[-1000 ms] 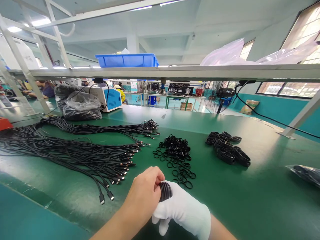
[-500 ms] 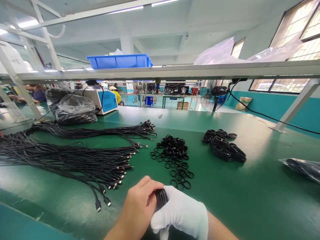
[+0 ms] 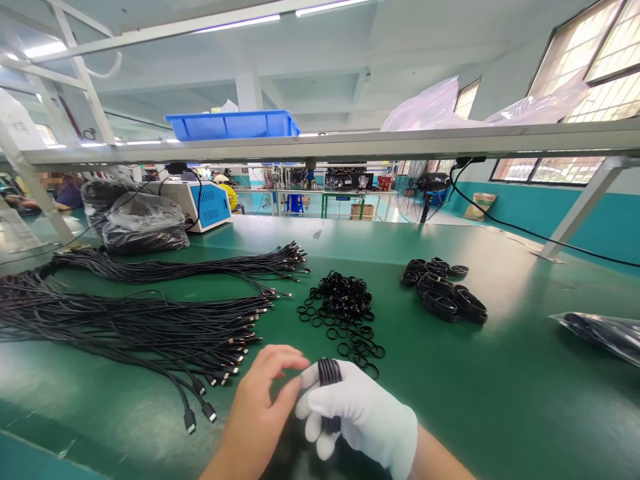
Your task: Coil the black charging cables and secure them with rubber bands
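My right hand, in a white glove, grips a coiled black cable, whose loops show above and below the fingers. Just left of the coil is my bare left hand, its thumb and fingers apart with nothing visible between them. Beyond both hands lies a heap of small black rings, some scattered loose towards me. To the left, two bundles of black cables stretch out: a near bundle and a far bundle, their metal-tipped plugs pointing right.
Several coiled cables lie right of the rings on the green table. A clear bag sits at the right edge. A blue-and-white machine and a plastic bag stand back left. A shelf with a blue bin spans overhead.
My left hand has let go of the coil and moved slightly left, its fingers opening. The right hand still holds the coil, now more upright and more in view.
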